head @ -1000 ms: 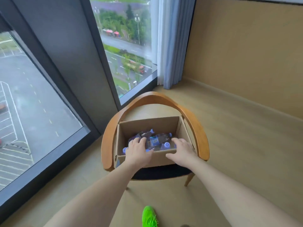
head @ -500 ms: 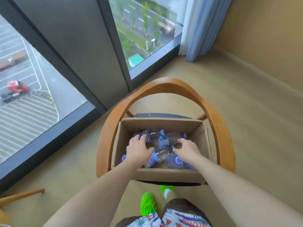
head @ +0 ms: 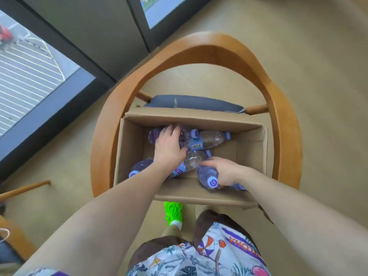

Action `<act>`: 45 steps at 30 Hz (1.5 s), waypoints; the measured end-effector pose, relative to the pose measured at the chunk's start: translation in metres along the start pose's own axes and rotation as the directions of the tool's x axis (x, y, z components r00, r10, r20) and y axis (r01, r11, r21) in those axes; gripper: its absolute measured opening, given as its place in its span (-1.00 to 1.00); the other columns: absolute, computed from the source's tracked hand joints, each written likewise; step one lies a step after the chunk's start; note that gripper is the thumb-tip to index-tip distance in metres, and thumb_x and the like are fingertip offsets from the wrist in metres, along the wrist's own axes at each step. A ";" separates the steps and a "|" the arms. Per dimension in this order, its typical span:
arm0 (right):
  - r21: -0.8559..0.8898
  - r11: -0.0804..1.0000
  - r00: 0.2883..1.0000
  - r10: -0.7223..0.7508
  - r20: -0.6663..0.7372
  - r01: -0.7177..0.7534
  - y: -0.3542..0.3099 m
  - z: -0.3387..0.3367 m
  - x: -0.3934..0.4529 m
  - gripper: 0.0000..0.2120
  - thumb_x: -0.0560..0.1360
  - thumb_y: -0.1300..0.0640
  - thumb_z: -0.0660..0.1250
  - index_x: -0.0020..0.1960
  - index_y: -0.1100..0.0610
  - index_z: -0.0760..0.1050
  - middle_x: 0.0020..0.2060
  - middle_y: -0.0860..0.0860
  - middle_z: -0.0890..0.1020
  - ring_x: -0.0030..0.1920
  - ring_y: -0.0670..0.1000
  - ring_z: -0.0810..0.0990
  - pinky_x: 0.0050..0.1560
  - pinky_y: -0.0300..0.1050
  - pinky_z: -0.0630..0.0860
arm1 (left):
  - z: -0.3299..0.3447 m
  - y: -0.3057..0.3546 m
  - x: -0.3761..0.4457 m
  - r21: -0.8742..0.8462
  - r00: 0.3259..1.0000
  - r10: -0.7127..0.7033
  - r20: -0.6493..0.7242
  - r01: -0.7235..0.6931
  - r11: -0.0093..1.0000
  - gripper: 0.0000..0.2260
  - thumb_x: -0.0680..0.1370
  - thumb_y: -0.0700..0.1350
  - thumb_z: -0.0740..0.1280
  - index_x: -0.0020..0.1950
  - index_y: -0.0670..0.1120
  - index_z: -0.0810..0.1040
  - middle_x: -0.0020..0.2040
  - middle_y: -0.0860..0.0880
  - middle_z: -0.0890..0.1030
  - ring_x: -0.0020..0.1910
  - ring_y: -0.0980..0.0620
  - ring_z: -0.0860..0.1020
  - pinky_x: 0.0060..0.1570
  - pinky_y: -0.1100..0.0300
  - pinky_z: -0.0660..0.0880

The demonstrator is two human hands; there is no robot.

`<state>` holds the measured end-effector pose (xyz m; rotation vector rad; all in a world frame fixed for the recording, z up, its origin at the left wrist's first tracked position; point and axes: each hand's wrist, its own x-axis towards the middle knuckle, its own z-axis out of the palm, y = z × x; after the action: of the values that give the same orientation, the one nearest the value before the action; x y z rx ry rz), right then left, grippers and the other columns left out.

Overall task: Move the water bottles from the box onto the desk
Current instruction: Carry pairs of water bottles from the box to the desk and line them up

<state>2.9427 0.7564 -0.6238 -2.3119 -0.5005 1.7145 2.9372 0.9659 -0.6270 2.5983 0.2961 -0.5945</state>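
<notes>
An open cardboard box (head: 191, 116) stands on the seat of a wooden armchair (head: 219, 48). Several clear water bottles with purple caps lie in it: one with a barcode label (head: 209, 139) at the back, one (head: 139, 168) at the front left, one (head: 192, 162) in the middle. My left hand (head: 169, 146) lies over a bottle (head: 152, 134) at the back left, fingers curled around it. My right hand (head: 225, 172) is wrapped around a bottle (head: 207, 177) at the front, cap pointing up at me. No desk is in view.
The chair's curved wooden back and arms ring the box on three sides. Dark window frames (head: 111, 36) stand beyond it at the left. My green shoe (head: 173, 213) is on the floor just before the chair. Part of another wooden piece of furniture (head: 23, 189) shows at the left edge.
My view has come closer and now looks straight down into the box. My left hand reached to the back-left bottle. My right hand closed around the front bottle.
</notes>
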 end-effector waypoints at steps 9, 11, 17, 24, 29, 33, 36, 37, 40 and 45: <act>0.099 0.990 0.995 -0.099 0.034 0.095 -0.007 0.012 0.028 -0.17 0.23 0.07 0.61 0.44 -0.20 0.40 0.42 -0.13 0.45 0.37 -0.01 0.44 0.35 -0.07 0.43 | 0.032 -0.006 0.016 0.190 0.996 0.078 -0.047 -0.068 0.979 -0.36 0.36 -0.15 0.47 0.42 -0.14 0.37 0.30 -0.19 0.43 0.27 -0.25 0.42 0.25 -0.14 0.36; 0.148 0.983 0.994 -0.110 -0.013 0.110 -0.010 0.016 0.032 -0.29 0.18 0.00 0.57 0.30 -0.22 0.47 0.23 -0.15 0.56 0.21 -0.01 0.54 0.17 -0.06 0.53 | 0.037 -0.008 0.018 0.214 0.993 0.097 -0.072 -0.079 0.974 -0.42 0.37 -0.17 0.45 0.37 -0.16 0.40 0.26 -0.19 0.45 0.25 -0.25 0.42 0.25 -0.18 0.38; 0.086 0.988 0.983 -0.113 -0.148 0.126 -0.024 0.028 0.035 -0.53 0.12 -0.10 0.51 -0.03 -0.08 0.44 -0.11 -0.11 0.55 -0.08 0.02 0.54 -0.18 -0.09 0.46 | 0.039 -0.014 0.017 0.160 0.996 0.072 -0.053 -0.062 0.985 -0.57 0.35 -0.24 0.48 0.18 -0.19 0.44 0.10 -0.19 0.52 0.12 -0.26 0.48 0.16 -0.18 0.41; 0.106 0.988 0.962 -0.081 -0.262 0.112 -0.028 0.021 0.034 -0.32 0.15 -0.11 0.50 0.29 -0.17 0.55 0.10 -0.01 0.64 0.15 0.07 0.52 -0.05 -0.16 0.38 | 0.021 -0.021 0.016 0.150 0.995 0.076 0.057 -0.084 0.985 -0.56 0.41 -0.15 0.47 0.24 -0.14 0.43 0.13 -0.19 0.39 0.07 -0.27 0.46 0.01 -0.12 0.48; 0.322 0.943 0.930 0.044 -0.364 0.082 -0.037 0.004 0.016 -0.48 0.08 -0.12 0.53 0.05 -0.19 0.64 -0.09 -0.07 0.69 0.01 0.02 0.58 -0.02 -0.10 0.57 | 0.002 -0.016 -0.001 -0.057 0.999 -0.013 0.037 0.015 0.998 -0.61 0.35 -0.15 0.48 0.11 -0.13 0.43 0.10 -0.16 0.38 -0.02 -0.28 0.51 -0.05 -0.05 0.50; 0.435 0.892 0.895 0.088 -0.437 0.124 -0.057 -0.014 -0.004 -0.44 0.13 -0.12 0.54 0.13 -0.18 0.64 0.01 -0.02 0.70 0.11 0.02 0.60 0.15 -0.03 0.57 | -0.026 -0.010 -0.020 -0.199 0.996 -0.078 -0.052 0.067 0.978 -0.57 0.33 -0.10 0.48 0.15 -0.03 0.45 0.08 -0.06 0.37 -0.08 -0.19 0.54 -0.06 0.04 0.46; 0.433 0.880 0.843 0.075 -0.533 0.195 -0.080 -0.028 -0.023 -0.45 0.13 -0.21 0.44 0.10 -0.12 0.62 -0.05 -0.05 0.70 0.04 0.02 0.63 0.12 0.00 0.57 | -0.060 -0.006 -0.034 -0.285 0.987 -0.101 -0.124 0.062 0.957 -0.57 0.30 -0.07 0.49 0.10 0.04 0.44 0.05 0.00 0.37 -0.07 -0.11 0.53 -0.07 0.10 0.42; 0.419 0.883 0.826 0.067 -0.559 0.212 -0.090 -0.032 -0.032 -0.47 0.15 -0.23 0.43 0.09 -0.10 0.59 -0.06 -0.04 0.70 0.03 0.04 0.62 0.12 0.02 0.56 | -0.072 -0.006 -0.041 -0.302 0.982 -0.104 -0.159 0.052 0.952 -0.58 0.29 -0.07 0.50 0.07 0.05 0.43 0.04 0.01 0.38 -0.05 -0.08 0.52 -0.06 0.12 0.41; 0.364 0.891 0.776 0.022 -0.630 0.270 -0.119 -0.042 -0.055 -0.61 0.30 -0.17 0.50 0.07 -0.04 0.58 -0.04 -0.02 0.69 0.04 0.07 0.61 0.11 0.00 0.53 | -0.110 -0.009 -0.065 -0.363 0.952 -0.136 -0.275 0.028 0.931 -0.59 0.26 -0.04 0.51 0.03 0.06 0.44 0.02 0.03 0.41 -0.05 -0.02 0.51 -0.09 0.16 0.38; 0.213 0.894 0.685 -0.131 -0.717 0.394 -0.196 -0.046 -0.118 -0.73 0.37 -0.04 0.53 0.00 0.03 0.62 -0.09 -0.01 0.70 -0.01 0.05 0.63 0.00 -0.07 0.51 | -0.179 -0.035 -0.144 -0.415 0.871 -0.210 -0.444 0.007 0.910 -0.65 0.24 -0.01 0.46 -0.05 0.06 0.44 -0.05 0.00 0.49 -0.12 -0.01 0.50 -0.17 0.15 0.37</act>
<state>2.9281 0.8908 -0.4332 -2.2384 -0.3146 0.6343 2.8633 1.0662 -0.4306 2.2901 0.6576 0.0976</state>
